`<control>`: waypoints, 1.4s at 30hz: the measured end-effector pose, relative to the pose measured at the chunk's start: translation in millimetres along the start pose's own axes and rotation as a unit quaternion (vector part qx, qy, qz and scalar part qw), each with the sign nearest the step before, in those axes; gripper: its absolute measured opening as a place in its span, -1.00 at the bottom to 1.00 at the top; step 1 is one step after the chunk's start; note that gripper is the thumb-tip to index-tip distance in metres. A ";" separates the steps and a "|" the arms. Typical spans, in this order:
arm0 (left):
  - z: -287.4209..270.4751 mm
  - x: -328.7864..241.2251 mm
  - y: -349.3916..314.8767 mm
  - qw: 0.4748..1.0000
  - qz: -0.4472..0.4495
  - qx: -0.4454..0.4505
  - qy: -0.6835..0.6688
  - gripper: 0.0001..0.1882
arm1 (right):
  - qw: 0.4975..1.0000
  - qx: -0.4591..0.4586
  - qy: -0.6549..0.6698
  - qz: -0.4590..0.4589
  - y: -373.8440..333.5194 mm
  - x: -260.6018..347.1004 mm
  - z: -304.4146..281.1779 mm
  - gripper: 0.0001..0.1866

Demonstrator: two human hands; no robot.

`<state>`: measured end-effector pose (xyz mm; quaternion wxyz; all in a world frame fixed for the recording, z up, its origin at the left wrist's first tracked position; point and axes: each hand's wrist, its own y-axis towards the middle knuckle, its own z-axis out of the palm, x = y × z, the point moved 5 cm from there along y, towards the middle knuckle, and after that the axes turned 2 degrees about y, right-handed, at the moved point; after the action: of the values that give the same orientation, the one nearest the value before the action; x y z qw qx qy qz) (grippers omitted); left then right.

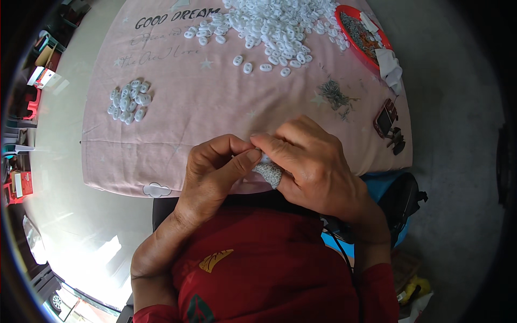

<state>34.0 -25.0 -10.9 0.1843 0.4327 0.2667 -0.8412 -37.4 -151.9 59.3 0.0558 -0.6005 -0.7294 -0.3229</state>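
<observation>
Close to the near edge of the table, my left hand and my right hand meet, with thumbs and fingertips pinched together. Between them shows a sliver of a small white plastic piece, mostly hidden by the fingers. Grey speckled cloth lies against the fingers of my right hand, apparently wrapped round one. Ahead and to the left sits a small group of white oval plastic pieces, each with two holes or marks. A much larger heap of the same pieces spreads over the far side.
A pink printed cloth covers the table. Thin grey metal pins lie in a loose pile ahead of my right hand. At the far right stands a red basin of small metal parts, with white cloth over its rim. A phone lies nearer.
</observation>
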 end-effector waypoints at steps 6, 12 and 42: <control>-5.2 -2.8 -2.1 1.000 0.014 0.007 0.004 -0.95 | 1.000 -0.007 -0.003 -0.006 4.1 8.6 -1.4 -0.46; -8.2 -5.0 -4.8 1.000 0.018 0.000 0.000 -0.95 | 0.999 0.025 -0.005 -0.023 8.3 10.9 2.1 -0.45; -8.3 -18.0 -8.9 0.999 0.027 0.023 0.030 -0.94 | 0.989 0.121 -0.072 -0.033 16.2 12.6 -2.5 -0.67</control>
<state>44.4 -11.5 2.5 0.1885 0.4686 0.2410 -0.8288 -26.8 -141.6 73.7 0.0651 -0.5867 -0.7846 -0.1895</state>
